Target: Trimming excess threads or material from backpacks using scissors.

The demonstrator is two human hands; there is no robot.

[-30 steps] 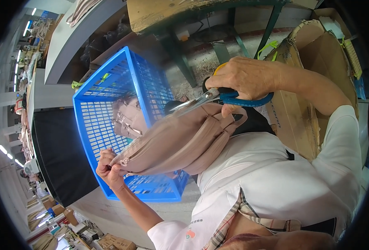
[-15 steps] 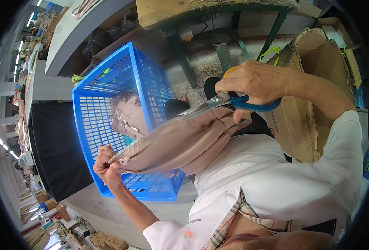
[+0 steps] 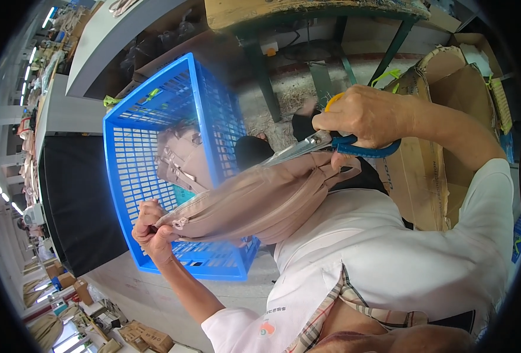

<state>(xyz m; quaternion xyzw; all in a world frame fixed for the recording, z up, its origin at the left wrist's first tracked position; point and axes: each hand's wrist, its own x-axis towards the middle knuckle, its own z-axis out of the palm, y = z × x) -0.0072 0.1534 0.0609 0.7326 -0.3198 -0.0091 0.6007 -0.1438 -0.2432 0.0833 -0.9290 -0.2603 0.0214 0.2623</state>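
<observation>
A dusty-pink fabric bag (image 3: 260, 200) with zips lies stretched across my front, above the side of the blue basket. My left hand (image 3: 153, 230) is closed on its left end, beside a zip pull. In my right hand (image 3: 369, 117) is a pair of scissors (image 3: 299, 147) with one blue and one yellow handle. Their blades point left along the bag's upper edge; whether they touch the fabric I cannot tell. My right fingertips are close to the bag's right end, by a strap loop (image 3: 347, 170).
The blue plastic basket (image 3: 112, 170) holds more pink bags (image 3: 184, 156). A worn table (image 3: 307, 15) with green legs stands beyond, a grey counter (image 3: 104, 44) at the far left. Open cardboard boxes (image 3: 416, 176) stand at the right. Scraps (image 3: 293, 97) litter the floor under the table.
My right hand and the scissors have shifted slightly to the right. The left hand keeps its hold on the bag's end. The view has also shifted a little.
</observation>
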